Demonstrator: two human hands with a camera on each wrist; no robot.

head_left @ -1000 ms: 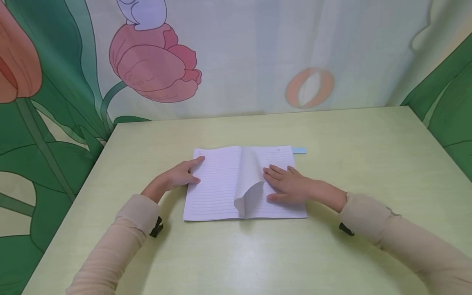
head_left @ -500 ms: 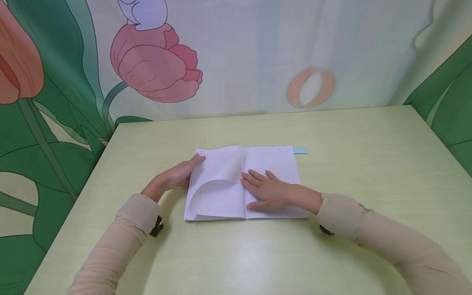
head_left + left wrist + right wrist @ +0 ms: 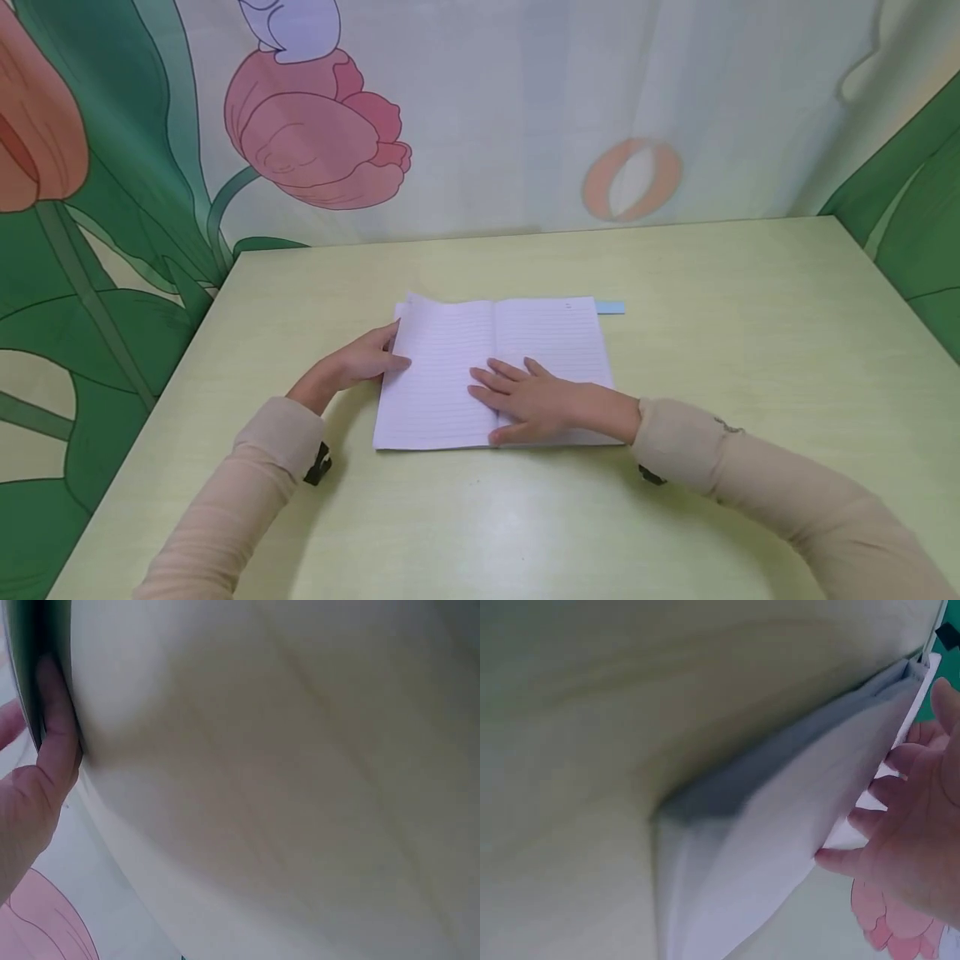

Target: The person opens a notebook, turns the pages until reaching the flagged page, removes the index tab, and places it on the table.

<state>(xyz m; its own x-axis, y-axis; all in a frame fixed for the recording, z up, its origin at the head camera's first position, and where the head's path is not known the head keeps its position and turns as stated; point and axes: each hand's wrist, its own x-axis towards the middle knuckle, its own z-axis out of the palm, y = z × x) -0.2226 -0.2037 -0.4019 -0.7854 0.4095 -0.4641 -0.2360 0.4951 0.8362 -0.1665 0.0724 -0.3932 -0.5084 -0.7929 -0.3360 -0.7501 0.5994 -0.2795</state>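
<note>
A lined notebook (image 3: 442, 383) lies spread wide on the table, white pages up, a light blue tab (image 3: 611, 307) jutting from its top right. At its left edge my left hand (image 3: 363, 357) pinches the notebook, thumb on the page and fingers beneath; the left wrist view shows a finger (image 3: 56, 712) tucked in by the dark green cover (image 3: 21, 652). My right hand (image 3: 536, 404) rests on the pages across the centre fold, fingers straight and spread toward the left page. The top left corner of the upper left page curls up slightly.
The pale yellow-green table (image 3: 480, 525) surrounds the notebook on all sides. Behind it hangs a white curtain (image 3: 495, 117) printed with tulips and leaves. Both forearms wear beige sleeves (image 3: 277, 450) with a black band (image 3: 318, 464) at the wrist.
A page has turned from right to left and now lies on the left side. My right hand has slid left over the fold; the left thumb has come down onto the turned page.
</note>
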